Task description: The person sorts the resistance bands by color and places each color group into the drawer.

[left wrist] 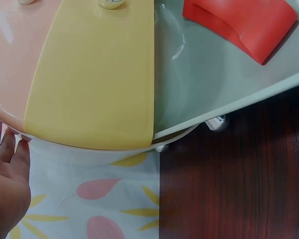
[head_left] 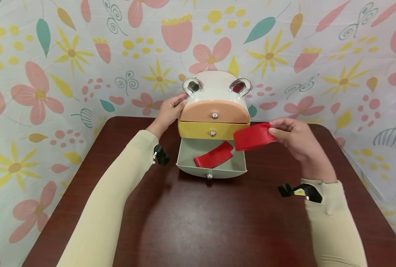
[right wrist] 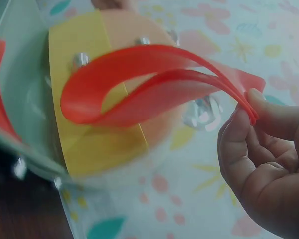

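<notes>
A small white drawer cabinet point(head_left: 214, 87) shaped like an animal's head stands at the back of the table. Its lowest, pale green drawer point(head_left: 188, 150) is pulled out, and a folded red band point(head_left: 214, 155) lies inside. My right hand point(head_left: 293, 139) pinches a second red band point(head_left: 254, 137) between thumb and fingers, in the air just right of the drawer. In the right wrist view this looped band point(right wrist: 154, 94) hangs away from the fingertips. My left hand point(head_left: 169, 113) rests against the cabinet's left side; its fingertips touch the edge in the left wrist view.
Above the pulled-out drawer are a yellow drawer point(head_left: 198, 129) and an orange drawer point(head_left: 198, 111), both pushed in, with round silver knobs. The dark brown table point(head_left: 191, 222) extends in front. A flower-patterned cloth point(head_left: 101, 66) hangs behind.
</notes>
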Demonstrator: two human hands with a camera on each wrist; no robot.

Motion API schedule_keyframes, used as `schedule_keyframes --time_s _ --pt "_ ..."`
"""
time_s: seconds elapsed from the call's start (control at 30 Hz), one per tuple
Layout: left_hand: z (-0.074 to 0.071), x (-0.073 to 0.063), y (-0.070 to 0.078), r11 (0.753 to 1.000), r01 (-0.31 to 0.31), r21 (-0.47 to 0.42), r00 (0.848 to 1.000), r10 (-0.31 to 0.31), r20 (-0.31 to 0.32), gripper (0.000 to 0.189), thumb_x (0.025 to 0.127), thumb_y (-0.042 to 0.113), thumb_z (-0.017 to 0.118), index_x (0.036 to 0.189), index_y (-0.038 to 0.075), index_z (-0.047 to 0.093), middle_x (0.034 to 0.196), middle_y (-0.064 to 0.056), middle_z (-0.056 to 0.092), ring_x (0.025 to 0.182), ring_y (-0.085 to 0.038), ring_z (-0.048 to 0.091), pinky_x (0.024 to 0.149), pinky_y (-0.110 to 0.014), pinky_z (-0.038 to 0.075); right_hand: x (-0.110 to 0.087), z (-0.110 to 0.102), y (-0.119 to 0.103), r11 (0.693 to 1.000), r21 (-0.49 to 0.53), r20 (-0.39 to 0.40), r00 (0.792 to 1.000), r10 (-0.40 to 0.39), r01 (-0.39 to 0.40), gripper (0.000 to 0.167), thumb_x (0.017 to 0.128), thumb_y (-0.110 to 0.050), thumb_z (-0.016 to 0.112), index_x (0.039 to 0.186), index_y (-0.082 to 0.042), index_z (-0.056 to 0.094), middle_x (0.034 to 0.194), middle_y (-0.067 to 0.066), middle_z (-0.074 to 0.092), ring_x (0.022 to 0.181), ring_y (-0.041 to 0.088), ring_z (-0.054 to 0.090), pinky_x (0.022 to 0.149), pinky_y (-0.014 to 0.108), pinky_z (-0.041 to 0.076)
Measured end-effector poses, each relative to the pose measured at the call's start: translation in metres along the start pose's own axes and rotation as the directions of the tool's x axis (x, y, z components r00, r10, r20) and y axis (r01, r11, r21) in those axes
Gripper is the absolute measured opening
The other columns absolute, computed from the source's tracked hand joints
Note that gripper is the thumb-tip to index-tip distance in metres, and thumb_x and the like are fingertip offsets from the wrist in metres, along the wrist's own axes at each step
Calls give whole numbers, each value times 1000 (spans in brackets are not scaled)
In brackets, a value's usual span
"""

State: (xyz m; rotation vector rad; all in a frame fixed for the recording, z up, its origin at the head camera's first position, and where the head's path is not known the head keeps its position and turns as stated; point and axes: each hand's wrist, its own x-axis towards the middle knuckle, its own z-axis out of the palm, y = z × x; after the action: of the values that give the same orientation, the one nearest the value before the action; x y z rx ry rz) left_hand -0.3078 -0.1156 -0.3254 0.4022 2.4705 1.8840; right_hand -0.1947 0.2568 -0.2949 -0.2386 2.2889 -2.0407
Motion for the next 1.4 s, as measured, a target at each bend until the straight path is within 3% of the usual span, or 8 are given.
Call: schedule_keyframes --time_s 0.27,0.4,0.6,0.77,0.9,1.23,1.4 --pt "1 -1 1 1000 -5 -11 1000 5 4 46 109 19 50 153 6 47 158 -14 49 149 -25 46 121 -39 44 16 52 0 998 61 37 999 10 -12 34 98 2 60 86 -27 74 83 -14 74 71 3 69 67 15 59" --pt "0 -1 1 1000 -7 -11 1000 7 2 46 109 19 50 153 6 47 158 -14 49 149 -24 46 121 -38 43 22 77 4 999 9 67 997 31 -31 30 99 1 61 88 -25 71 81 -15 72 71 2 67 68 16 59" --pt "0 1 1 1000 -9 -1 1000 9 -10 46 109 20 52 153 7 49 157 -12 51 149 -23 46 121 -38 43 32 113 10 996 -59 136 988 76 -69 10 98 0 62 103 -5 69 80 -16 69 70 4 66 65 19 57" --pt "1 2 1 1000 -9 4 1000 9 -13 46 108 19 52 152 6 50 156 -13 52 148 -23 47 121 -37 43 39 137 19 992 -70 152 981 118 -108 15 98 -2 64 111 4 68 80 -15 68 72 5 67 68 19 58" --pt "0 2 0 1000 0 5 1000 0 -13 46 108 20 53 152 7 50 157 -13 52 149 -23 47 121 -37 43 43 151 29 984 -117 143 979 147 -131 24 97 -4 67 117 9 67 82 -12 68 74 7 66 69 20 59" --pt "1 3 -1 1000 -26 9 999 27 -23 45 108 18 53 150 5 51 154 -14 53 147 -24 49 120 -37 44 48 170 40 975 -153 161 970 183 -158 26 95 -3 69 118 9 68 105 6 65 81 10 63 74 27 62" --pt "1 0 0 1000 -24 13 999 25 -21 45 108 19 52 151 5 51 155 -14 53 148 -25 48 121 -38 44 50 175 39 978 -112 180 965 192 -174 26 96 -3 67 119 9 67 100 6 69 74 10 67 70 28 63"
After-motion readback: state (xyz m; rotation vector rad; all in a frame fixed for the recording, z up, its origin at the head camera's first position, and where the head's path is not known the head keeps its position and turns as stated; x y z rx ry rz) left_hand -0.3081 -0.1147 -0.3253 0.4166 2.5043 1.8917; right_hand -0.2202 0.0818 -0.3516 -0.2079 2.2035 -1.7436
